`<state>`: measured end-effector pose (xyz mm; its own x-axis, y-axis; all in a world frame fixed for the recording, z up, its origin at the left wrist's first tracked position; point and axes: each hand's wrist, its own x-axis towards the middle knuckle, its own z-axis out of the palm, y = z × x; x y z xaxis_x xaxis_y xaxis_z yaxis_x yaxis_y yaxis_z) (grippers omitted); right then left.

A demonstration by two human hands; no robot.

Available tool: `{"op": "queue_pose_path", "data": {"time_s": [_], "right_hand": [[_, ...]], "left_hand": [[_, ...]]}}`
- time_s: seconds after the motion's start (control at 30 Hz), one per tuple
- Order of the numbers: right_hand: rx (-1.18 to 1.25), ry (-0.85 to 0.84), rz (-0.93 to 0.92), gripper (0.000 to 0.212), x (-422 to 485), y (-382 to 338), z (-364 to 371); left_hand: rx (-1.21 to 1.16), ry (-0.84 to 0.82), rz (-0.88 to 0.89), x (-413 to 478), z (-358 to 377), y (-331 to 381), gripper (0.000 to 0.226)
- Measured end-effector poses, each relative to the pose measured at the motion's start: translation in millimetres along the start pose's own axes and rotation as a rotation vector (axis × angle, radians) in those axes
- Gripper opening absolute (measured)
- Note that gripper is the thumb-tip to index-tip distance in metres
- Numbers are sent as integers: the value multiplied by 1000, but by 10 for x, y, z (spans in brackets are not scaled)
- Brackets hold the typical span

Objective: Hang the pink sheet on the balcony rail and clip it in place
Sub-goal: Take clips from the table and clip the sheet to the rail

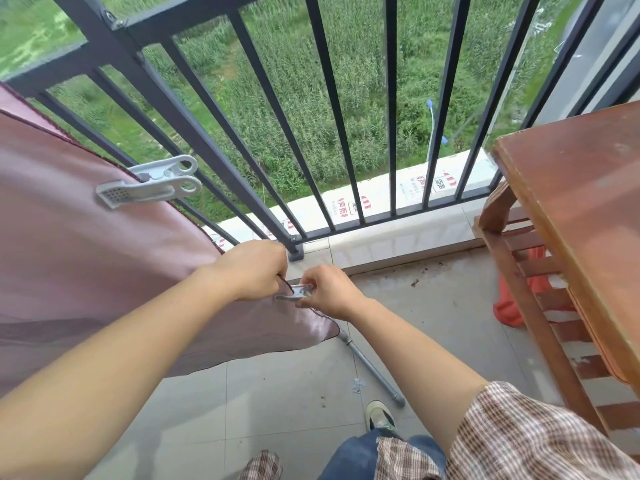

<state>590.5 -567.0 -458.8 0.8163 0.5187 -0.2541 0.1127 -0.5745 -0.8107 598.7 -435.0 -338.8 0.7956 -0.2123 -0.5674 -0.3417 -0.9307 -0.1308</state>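
Head camera shows your left hand (252, 270) curled tight round the edge of the dusty pink fabric sheet (104, 271), which drapes over the dark metal balcony rail (166, 98) at your left. Your right hand (330, 294), just beside it, pinches a small pale grey plastic clip (294, 295) at the sheet's edge; you cannot tell whether its jaws bite the cloth. A larger white plastic clip (149, 185) sits clamped on the sheet higher up. A reddish wooden table (588, 202) stands at your right.

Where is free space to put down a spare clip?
The visible wooden table top is bare. Floor tiles between the pink sheet and the shoe are free. It is crowded around the left hand, right hand and grey pipe.
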Motion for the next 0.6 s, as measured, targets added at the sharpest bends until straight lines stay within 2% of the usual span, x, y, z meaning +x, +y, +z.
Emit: {"op": "queue_pose_path", "data": {"time_s": [0.17,0.33,0.47,0.6], "right_hand": [[51,42,37,32,-79,91,56],[96,156,160,36,-330,294,-21],[98,215,281,34,-722,608,-155],[70,254,483,34,-1433,1111,-369]], "left_hand": [[135,1,-30,10,44,57,24],[311,136,48,25,211,249,24],[145,239,55,114,445,763,33],[-91,140,48,198,811,1587,41]]}}
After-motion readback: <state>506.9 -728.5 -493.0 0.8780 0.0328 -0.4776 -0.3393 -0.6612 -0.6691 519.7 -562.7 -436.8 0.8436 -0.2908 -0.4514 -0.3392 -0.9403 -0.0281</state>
